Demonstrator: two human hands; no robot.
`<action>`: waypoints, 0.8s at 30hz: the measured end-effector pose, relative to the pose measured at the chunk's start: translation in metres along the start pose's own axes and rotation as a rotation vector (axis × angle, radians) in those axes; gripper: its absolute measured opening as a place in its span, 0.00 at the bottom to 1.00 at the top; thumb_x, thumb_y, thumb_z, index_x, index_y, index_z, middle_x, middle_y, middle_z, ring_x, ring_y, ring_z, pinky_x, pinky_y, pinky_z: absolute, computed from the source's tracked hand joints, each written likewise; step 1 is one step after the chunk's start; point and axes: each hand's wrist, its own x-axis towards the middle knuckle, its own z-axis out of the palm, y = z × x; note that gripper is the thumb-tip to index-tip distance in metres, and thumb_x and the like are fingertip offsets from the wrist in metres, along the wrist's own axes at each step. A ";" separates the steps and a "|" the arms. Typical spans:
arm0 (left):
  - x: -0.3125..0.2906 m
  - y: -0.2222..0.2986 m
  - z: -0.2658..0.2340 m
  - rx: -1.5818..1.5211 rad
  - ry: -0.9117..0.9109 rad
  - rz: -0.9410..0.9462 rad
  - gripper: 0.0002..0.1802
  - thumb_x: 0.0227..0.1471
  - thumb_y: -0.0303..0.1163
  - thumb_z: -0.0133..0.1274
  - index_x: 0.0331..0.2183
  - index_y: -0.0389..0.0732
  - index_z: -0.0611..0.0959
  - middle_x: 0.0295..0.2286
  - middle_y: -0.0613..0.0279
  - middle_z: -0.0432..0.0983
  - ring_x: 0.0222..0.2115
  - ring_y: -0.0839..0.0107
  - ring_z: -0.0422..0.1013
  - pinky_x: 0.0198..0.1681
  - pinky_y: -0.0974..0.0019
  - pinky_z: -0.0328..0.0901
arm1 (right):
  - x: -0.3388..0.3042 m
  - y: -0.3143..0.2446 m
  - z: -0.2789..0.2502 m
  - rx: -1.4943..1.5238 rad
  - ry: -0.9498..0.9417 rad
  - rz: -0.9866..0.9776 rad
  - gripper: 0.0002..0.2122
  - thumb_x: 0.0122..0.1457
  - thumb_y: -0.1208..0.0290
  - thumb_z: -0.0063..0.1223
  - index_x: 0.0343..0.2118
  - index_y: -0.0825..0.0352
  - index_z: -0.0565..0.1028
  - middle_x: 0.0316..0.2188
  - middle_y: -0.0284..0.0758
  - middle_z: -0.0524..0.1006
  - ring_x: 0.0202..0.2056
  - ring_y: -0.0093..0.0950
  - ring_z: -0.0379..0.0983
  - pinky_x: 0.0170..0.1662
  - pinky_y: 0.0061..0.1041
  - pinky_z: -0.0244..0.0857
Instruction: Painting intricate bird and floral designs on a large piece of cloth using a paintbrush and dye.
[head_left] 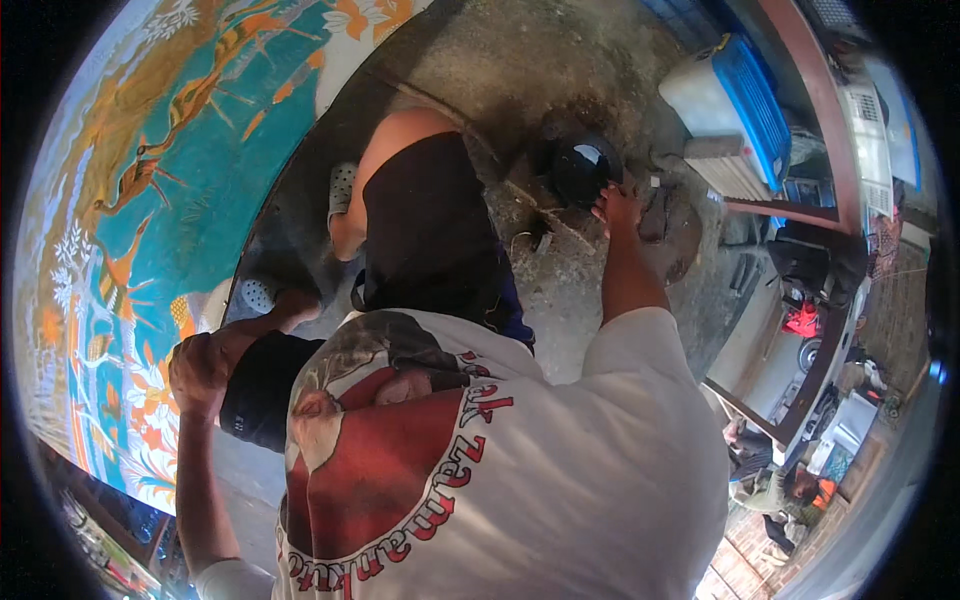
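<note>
A round black pan point(583, 172) with a shiny dark surface stands low on the stained floor ahead and to the right. My right arm stretches out to it, and my right hand point(618, 208) is at its near right rim with the fingers bent. What those fingers hold is too small to make out. My left hand point(197, 373) rests curled against my bent left knee point(240, 348), its inner side hidden. To the left spreads a large painted cloth point(215, 200) with orange birds and plants on teal, close beside that hand.
A whitish bin with a blue lid point(752, 108) stands beyond the pan at right. A thin stick point(550, 212) lies on the floor near the pan. My feet wear spotted clogs point(342, 187) beside the cloth's edge. Another person point(775, 490) sits far right, near a low table point(765, 365).
</note>
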 end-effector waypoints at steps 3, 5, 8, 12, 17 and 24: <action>0.003 0.007 -0.006 0.001 0.032 0.028 0.17 0.56 0.44 0.56 0.33 0.39 0.82 0.33 0.46 0.81 0.38 0.40 0.75 0.42 0.40 0.69 | -0.006 0.003 0.005 -0.109 0.030 -0.024 0.20 0.71 0.68 0.53 0.64 0.61 0.71 0.51 0.40 0.79 0.45 0.34 0.78 0.50 0.41 0.78; 0.009 0.014 -0.008 -0.097 -0.041 -0.039 0.19 0.55 0.47 0.57 0.33 0.38 0.83 0.34 0.45 0.82 0.39 0.39 0.76 0.43 0.40 0.69 | -0.003 0.005 0.006 -0.292 0.013 -0.079 0.19 0.71 0.66 0.52 0.63 0.62 0.72 0.53 0.41 0.79 0.47 0.35 0.77 0.52 0.42 0.76; 0.009 0.015 -0.019 -0.114 -0.198 -0.214 0.21 0.49 0.47 0.62 0.35 0.39 0.87 0.37 0.43 0.83 0.43 0.39 0.77 0.49 0.43 0.71 | 0.002 0.001 0.002 -0.761 -0.057 -0.248 0.19 0.72 0.62 0.49 0.62 0.63 0.72 0.55 0.42 0.77 0.49 0.36 0.76 0.55 0.43 0.74; 0.019 0.024 -0.036 0.015 -0.199 -0.147 0.21 0.50 0.49 0.61 0.35 0.40 0.89 0.34 0.46 0.85 0.40 0.44 0.80 0.47 0.46 0.73 | 0.006 -0.016 0.000 -0.150 0.019 0.029 0.20 0.74 0.58 0.47 0.61 0.65 0.73 0.57 0.44 0.76 0.53 0.38 0.75 0.60 0.44 0.71; 0.050 0.056 -0.065 0.000 -0.535 -0.262 0.30 0.55 0.58 0.55 0.39 0.40 0.90 0.38 0.45 0.86 0.43 0.47 0.81 0.48 0.47 0.74 | 0.000 -0.053 0.016 0.600 0.035 -0.030 0.17 0.74 0.57 0.47 0.47 0.68 0.79 0.39 0.40 0.84 0.38 0.35 0.80 0.49 0.38 0.78; 0.110 0.061 -0.001 -0.322 -0.841 0.075 0.38 0.64 0.65 0.44 0.46 0.39 0.89 0.47 0.44 0.84 0.51 0.48 0.79 0.55 0.46 0.70 | -0.077 -0.144 0.125 0.965 -0.633 -0.111 0.14 0.74 0.63 0.48 0.44 0.70 0.79 0.37 0.39 0.82 0.34 0.34 0.78 0.47 0.38 0.77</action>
